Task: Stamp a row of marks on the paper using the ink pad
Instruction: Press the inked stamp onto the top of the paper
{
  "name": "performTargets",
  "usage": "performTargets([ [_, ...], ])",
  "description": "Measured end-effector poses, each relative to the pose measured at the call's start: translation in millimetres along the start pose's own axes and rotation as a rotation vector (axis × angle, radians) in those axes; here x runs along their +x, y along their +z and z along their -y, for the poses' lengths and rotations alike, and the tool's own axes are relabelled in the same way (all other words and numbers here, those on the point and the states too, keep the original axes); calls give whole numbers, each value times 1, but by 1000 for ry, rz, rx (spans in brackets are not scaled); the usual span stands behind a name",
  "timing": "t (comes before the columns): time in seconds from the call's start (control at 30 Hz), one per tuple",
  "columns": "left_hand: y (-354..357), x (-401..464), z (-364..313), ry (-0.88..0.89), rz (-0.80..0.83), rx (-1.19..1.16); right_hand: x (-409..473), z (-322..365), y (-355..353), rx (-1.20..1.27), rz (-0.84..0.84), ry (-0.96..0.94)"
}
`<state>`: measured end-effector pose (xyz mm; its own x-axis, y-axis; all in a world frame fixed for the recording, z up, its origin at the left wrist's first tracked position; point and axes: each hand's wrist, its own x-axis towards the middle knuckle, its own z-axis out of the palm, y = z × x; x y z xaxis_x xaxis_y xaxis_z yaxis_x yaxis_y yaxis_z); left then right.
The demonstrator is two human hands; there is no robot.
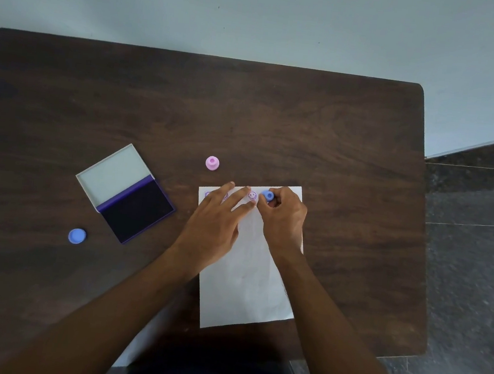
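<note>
The paper (249,266) lies on the bench (247,110), smiley marks (252,195) along its far edge. The right hand (283,218) pinches the blue stamp (268,195) on that edge; the left hand (214,223) presses flat, fingers straight. The open ink pad (138,210) sits left of the paper.

dark wooden table (247,110) against a pale wall (257,14); dark stone floor (474,241) at right.
</note>
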<state>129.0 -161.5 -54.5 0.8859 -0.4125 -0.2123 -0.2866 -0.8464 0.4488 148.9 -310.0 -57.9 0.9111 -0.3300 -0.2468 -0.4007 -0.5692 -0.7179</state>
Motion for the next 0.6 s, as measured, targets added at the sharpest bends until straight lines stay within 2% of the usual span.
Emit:
performTargets([
  [0.33,-5,-1,-3,2,-8,23,-1,8,-9,-14,19,22],
  [0.5,-4,-4,-2,-7,13,47,-8,5,-39,34,-137,68],
  [0.6,-4,-3,-2,2,7,68,-12,5,-47,8,-168,65],
])
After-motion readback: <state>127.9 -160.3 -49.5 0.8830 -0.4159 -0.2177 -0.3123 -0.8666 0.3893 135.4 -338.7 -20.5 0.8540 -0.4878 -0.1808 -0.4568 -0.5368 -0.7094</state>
